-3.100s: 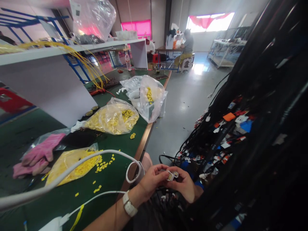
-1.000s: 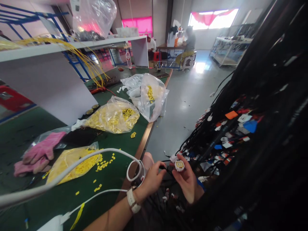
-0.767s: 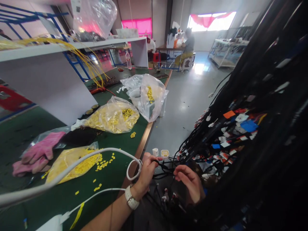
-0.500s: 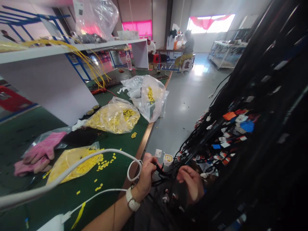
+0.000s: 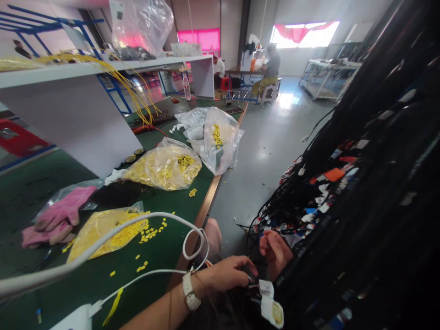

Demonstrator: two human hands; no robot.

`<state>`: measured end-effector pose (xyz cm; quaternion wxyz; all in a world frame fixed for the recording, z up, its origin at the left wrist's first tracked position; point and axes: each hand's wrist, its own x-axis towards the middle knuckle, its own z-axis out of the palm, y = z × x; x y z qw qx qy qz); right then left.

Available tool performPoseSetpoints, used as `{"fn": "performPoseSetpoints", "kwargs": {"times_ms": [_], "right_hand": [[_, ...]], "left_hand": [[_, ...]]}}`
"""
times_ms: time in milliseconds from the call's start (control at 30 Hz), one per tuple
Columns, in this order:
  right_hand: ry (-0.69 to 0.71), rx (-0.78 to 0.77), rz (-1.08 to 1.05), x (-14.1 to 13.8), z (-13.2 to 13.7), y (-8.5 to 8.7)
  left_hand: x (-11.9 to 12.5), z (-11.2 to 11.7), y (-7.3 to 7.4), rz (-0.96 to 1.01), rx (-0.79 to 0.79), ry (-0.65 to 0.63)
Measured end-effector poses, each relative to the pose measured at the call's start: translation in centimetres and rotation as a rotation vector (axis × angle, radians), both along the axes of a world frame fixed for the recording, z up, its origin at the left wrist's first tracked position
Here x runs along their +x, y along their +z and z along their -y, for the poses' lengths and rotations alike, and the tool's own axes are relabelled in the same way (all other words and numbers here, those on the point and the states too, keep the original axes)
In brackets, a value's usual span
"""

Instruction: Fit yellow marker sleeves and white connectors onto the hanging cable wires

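My left hand (image 5: 237,273), with a white-strapped watch on the wrist, is low at the centre, its fingers curled round a dark cable. Thin wires run from beside its thumb to a white connector (image 5: 273,312) with a yellow insert. A white label (image 5: 266,288) is just above that connector. My right hand (image 5: 276,251) is a little higher and to the right, beside the hanging bundle of black cables (image 5: 330,229). Its fingers are loosely bent and apart, with nothing visible in them. Shadow hides the cable beneath my left hand.
On the green-topped table (image 5: 165,261) lie bags of yellow parts (image 5: 163,167), pink gloves (image 5: 65,213) and a looping white cable (image 5: 137,224). A plastic bag (image 5: 222,142) covers a tub at its edge. A white shelf (image 5: 103,68) rises behind. Several people sit or stand farther back.
My left hand has moved down and to the right, and the white connector has come down with it. My right hand has shifted only slightly. The view has turned a little.
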<state>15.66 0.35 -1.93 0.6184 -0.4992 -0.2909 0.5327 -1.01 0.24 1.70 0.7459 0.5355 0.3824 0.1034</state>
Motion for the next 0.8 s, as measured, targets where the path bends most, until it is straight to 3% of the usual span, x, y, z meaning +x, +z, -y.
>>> {"fn": "performPoseSetpoints", "kwargs": {"times_ms": [67,200,300,333,400,500,567,633,800], "right_hand": [[0.074,0.017,-0.099,-0.2,0.3,0.0],[0.235,0.063,-0.131,0.6,0.2,-0.9],[0.273,0.062,-0.096,1.1,-0.1,-1.2],[0.267,0.057,-0.09,1.1,-0.1,-1.1],[0.244,0.049,-0.077,0.8,0.0,-0.5],[0.199,0.047,-0.053,0.0,0.4,0.6],[0.189,0.045,-0.038,-0.5,0.6,1.1],[0.17,0.028,-0.023,-0.9,0.5,1.4],[0.139,-0.061,0.11,-1.4,-0.2,1.7]], "left_hand": [[0.2,0.1,-0.5,-0.187,0.249,0.069],[0.2,0.0,-0.2,-0.322,0.793,0.399],[0.2,0.0,0.9,-0.29,0.919,0.517],[0.2,0.1,1.2,-0.278,0.897,0.496],[0.3,0.3,1.8,-0.244,0.806,0.339],[0.4,0.9,2.0,-0.198,0.714,-0.076],[0.6,1.4,2.0,-0.181,0.696,-0.269],[0.7,1.8,1.8,-0.111,0.649,-0.343],[1.0,2.5,0.9,0.113,0.517,-0.392]]}}
